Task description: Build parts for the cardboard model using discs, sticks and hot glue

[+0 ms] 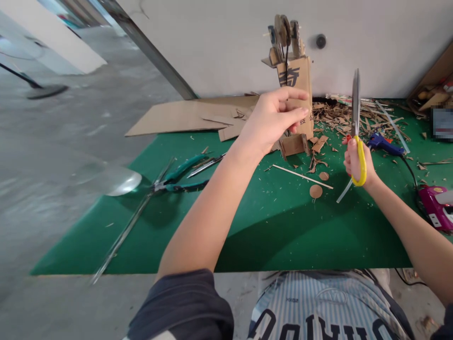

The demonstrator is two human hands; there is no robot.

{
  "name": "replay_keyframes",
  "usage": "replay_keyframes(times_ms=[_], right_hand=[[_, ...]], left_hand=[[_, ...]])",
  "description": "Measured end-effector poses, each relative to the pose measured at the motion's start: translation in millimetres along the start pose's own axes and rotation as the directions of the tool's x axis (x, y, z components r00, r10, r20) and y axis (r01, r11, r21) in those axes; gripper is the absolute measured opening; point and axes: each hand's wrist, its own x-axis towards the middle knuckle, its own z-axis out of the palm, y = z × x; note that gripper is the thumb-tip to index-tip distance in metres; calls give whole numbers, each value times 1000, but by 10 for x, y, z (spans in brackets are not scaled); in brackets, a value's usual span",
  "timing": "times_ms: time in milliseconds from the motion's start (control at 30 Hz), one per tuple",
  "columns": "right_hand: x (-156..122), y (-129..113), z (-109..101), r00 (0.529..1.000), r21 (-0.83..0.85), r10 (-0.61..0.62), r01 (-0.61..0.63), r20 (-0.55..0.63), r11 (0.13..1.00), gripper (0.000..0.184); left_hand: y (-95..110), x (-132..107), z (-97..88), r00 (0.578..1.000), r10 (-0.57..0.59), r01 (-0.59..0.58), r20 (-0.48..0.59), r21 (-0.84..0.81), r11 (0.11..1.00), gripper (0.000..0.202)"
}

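My right hand (361, 163) grips scissors with yellow handles (361, 163), their metal blades pointing straight up and lying together. My left hand (272, 115) hovers in front of a cardboard model (306, 75), its index finger and thumb apart and nothing visible between them. That model stands upright against the wall, with round cardboard wheels on top and a black cord hanging down its front. Part of it is hidden behind my left hand. Below the hands lie a thin wooden stick (302, 176) and a cardboard disc (316, 191), with a smaller disc (323, 176) nearby.
Green-handled pliers (180, 177) and a long clear rod (130, 226) lie left on the green table (276, 245). Cardboard sheets (184, 115) and scraps (339, 115) line the back. At right are a blue glue gun (385, 144) and a magenta device (437, 208).
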Motion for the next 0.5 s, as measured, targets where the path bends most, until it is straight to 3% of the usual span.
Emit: replay_keyframes(times_ms=[133,333,500], right_hand=[[50,9,15,982,202,161,-137,-103,970,66],[47,22,20,981,208,149,-121,-122,971,65],[46,14,31,983,217,153,-128,-100,968,65]], left_hand=[[-4,-23,3,996,66,-70,52,68,995,14],[-118,-63,76,971,175,-212,164,246,946,17],[-417,-33,245,944,152,-248,294,326,912,17]])
